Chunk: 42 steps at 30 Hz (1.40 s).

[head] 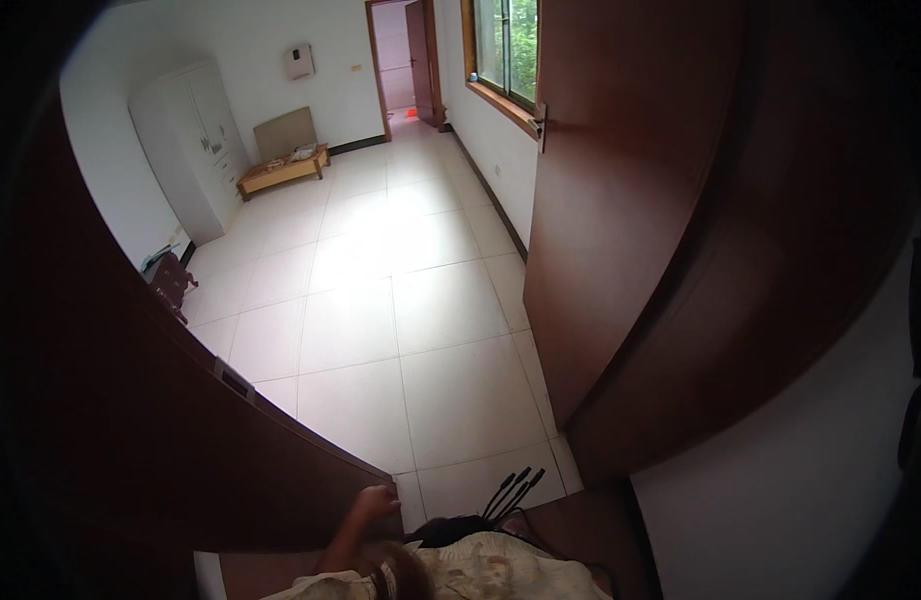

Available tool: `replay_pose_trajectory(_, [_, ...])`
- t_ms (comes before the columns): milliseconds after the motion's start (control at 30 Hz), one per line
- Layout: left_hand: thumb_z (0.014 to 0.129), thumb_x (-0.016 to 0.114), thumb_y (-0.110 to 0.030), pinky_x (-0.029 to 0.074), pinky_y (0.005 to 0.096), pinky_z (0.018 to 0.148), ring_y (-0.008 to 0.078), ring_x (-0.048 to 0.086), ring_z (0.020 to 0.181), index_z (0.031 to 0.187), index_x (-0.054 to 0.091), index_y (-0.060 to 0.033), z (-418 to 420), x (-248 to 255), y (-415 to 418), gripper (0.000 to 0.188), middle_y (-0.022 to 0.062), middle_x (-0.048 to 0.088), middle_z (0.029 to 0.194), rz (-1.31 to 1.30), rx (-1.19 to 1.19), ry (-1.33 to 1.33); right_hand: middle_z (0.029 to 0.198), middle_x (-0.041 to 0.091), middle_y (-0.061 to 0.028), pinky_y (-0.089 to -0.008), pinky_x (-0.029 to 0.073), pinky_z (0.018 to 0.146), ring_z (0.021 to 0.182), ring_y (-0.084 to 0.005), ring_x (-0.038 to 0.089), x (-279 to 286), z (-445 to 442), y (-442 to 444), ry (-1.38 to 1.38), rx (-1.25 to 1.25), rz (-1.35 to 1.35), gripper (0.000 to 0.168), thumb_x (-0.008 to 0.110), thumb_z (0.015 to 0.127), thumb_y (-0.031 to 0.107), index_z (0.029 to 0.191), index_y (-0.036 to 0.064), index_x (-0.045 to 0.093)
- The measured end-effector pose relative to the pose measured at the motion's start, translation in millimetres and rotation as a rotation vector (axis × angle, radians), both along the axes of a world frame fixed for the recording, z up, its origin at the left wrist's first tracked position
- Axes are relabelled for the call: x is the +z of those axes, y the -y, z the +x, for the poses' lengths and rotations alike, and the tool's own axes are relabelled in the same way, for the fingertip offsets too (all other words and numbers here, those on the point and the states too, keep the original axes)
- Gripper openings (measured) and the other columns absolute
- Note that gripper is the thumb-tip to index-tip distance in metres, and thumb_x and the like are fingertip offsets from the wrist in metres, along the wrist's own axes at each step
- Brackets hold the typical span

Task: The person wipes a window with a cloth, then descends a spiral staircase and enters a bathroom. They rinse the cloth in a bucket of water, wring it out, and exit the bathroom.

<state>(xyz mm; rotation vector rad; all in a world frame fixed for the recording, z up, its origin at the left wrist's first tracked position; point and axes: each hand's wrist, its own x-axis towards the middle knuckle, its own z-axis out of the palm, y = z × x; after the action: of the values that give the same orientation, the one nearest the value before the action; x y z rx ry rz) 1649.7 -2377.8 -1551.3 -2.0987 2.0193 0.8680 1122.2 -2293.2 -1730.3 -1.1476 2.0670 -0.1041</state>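
Note:
My left hand (376,501) is low in the view, just left of my body, its fingers curled. It is close to the foot of the dark brown door frame (310,469); whether it touches the frame or holds anything is not clear. My right hand is out of view. Before me an open brown door (618,172) with a metal lever handle (541,129) stands swung into the room. Several black cables with plug ends (514,486) stick up in front of my patterned light shirt (498,566).
Pale floor tiles (348,322) stretch into the room. Along the left are a white wardrobe (187,142), a low wooden bench-like piece (284,169) and a dark red object (172,283). A window (505,49) is on the right wall; a far doorway (395,67) stands open.

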Motion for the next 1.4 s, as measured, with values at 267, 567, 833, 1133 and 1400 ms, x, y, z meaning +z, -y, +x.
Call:
replay_pose_trajectory(267, [0.069,0.056,-0.03,0.044,0.037,0.08,0.0298,0.056,0.089,0.088,0.062,-0.0054,15.4,-5.0,86.2,0.031,0.0153,0.059,0.091,-0.102,0.238,-0.07,0.1,0.055,-0.02,-0.0356,0.045,0.078,0.095,-0.0328,0.053,85.8,47.4,237.7,-0.098,0.239,-0.385,0.048,0.058,0.062,0.006,0.108,0.0,0.047])
replay_pose_trajectory(567, [0.068,0.055,-0.031,0.044,0.0359,0.078,0.0279,0.057,0.086,0.094,0.061,-0.0052,129.8,-12.4,254.9,0.037,0.0136,0.061,0.089,-0.023,0.433,-0.242,0.097,0.057,-0.0203,-0.0358,0.045,0.076,0.091,-0.0276,0.057,23.3,100.1,350.8,-0.095,0.129,0.091,0.046,0.064,0.053,0.015,0.096,0.001,0.058])
replay_pose_trajectory(833, [0.067,0.057,-0.028,0.045,0.034,0.076,0.0251,0.058,0.086,0.095,0.06,-0.0051,202.8,25.5,372.7,0.036,0.0122,0.061,0.09,-0.114,0.579,-0.191,0.101,0.058,-0.0093,-0.0297,0.038,0.087,0.097,-0.0176,0.052,77.1,131.6,411.3,0.592,0.458,-0.259,0.029,0.042,0.077,0.012,0.098,0.006,0.06])
replay_pose_trajectory(1133, [0.067,0.057,-0.029,0.045,0.0326,0.077,0.0244,0.058,0.086,0.094,0.06,-0.0043,235.1,27.9,544.1,0.037,0.0133,0.061,0.089,-0.119,0.664,-0.239,0.091,0.059,-0.0123,-0.0291,0.044,0.078,0.085,-0.0187,0.056,108.4,171.7,635.2,0.717,0.298,-0.157,0.026,0.052,0.073,0.013,0.097,0.007,0.059])
replay_pose_trajectory(1400, [0.067,0.057,-0.026,0.045,0.0325,0.077,0.0257,0.058,0.085,0.092,0.061,-0.0027,270.5,85.1,697.4,0.034,0.0155,0.061,0.09,-0.179,0.827,-0.167,0.09,0.058,-0.019,-0.0381,0.046,0.068,0.083,-0.0305,0.058,105.6,250.7,1024.8,0.089,0.306,-0.238,0.035,0.058,0.061,0.01,0.095,0.002,0.054])
